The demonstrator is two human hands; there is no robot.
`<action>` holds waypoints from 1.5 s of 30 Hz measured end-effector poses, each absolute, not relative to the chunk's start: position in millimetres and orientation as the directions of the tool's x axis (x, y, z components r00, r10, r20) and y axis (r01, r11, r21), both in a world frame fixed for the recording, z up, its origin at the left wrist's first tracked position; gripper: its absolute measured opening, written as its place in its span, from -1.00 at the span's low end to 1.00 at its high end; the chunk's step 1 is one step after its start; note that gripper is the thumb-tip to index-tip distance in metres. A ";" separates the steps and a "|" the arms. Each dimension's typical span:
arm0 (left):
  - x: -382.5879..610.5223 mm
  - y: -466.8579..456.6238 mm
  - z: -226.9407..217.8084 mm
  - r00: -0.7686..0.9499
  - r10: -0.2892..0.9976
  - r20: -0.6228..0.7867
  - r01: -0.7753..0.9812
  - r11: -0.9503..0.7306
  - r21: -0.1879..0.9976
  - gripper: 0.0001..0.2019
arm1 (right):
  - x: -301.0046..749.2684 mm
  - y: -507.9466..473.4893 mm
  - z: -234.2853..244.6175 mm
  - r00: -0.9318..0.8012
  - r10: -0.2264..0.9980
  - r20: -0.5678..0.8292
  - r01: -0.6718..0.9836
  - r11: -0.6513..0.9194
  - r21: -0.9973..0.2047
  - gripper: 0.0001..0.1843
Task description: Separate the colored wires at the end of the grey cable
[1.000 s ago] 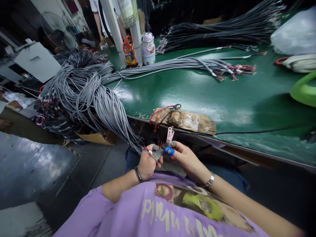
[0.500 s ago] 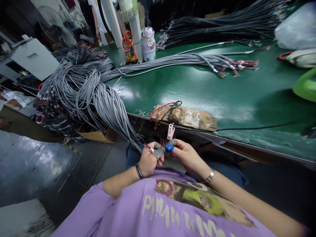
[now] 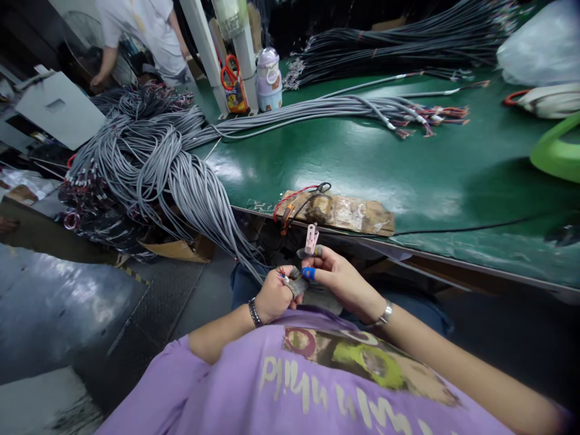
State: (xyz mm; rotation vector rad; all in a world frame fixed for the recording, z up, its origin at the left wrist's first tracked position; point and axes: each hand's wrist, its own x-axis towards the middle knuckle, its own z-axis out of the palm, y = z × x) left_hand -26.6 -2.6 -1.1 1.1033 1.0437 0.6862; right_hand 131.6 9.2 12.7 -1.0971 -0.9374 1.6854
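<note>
While holding left hand point(image 3: 273, 296) and right hand point(image 3: 338, 279) close together in front of the glossy dark-green bench point(image 3: 408, 175), seems busy with fingertip wire work.
Has thin red-and-blue wire ends point(image 3: 283, 275) gripped in the curled, nearly closed left hand, poking out above the thumb side, near the drooping bundle of smooth grey plastic-sheathed cables point(image 3: 199, 193). Bends the right hand into a loose pinch, with blue-wrapped thumb a little apart from grey-wrapped forefinger; cannot tell of anything held there. Has a pale pink two-pronged clip point(image 3: 311, 238) just beside that forefinger, with contact unclear. Looks like separating or arranging fine strands; probably calls next for a steady left grip and a small, precise right-hand pinch.
</note>
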 end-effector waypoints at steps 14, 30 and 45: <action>-25.1 -2.0 5.4 0.389 0.842 -0.373 0.047 0.387 0.921 -0.86 | 127.2 5.9 17.1 -0.226 0.946 -0.233 -0.274 -0.291 -0.917 -0.62; -27.0 23.3 32.0 0.528 0.764 -0.370 -0.150 0.513 0.845 -0.58 | 143.6 39.3 10.9 -0.245 0.940 -0.238 -0.406 -0.322 -0.855 -0.59; -20.7 30.2 22.0 0.557 0.735 -0.386 -0.117 0.530 0.840 -0.61 | 125.4 45.8 13.3 -0.168 0.938 -0.305 -0.632 -0.340 -0.697 -0.56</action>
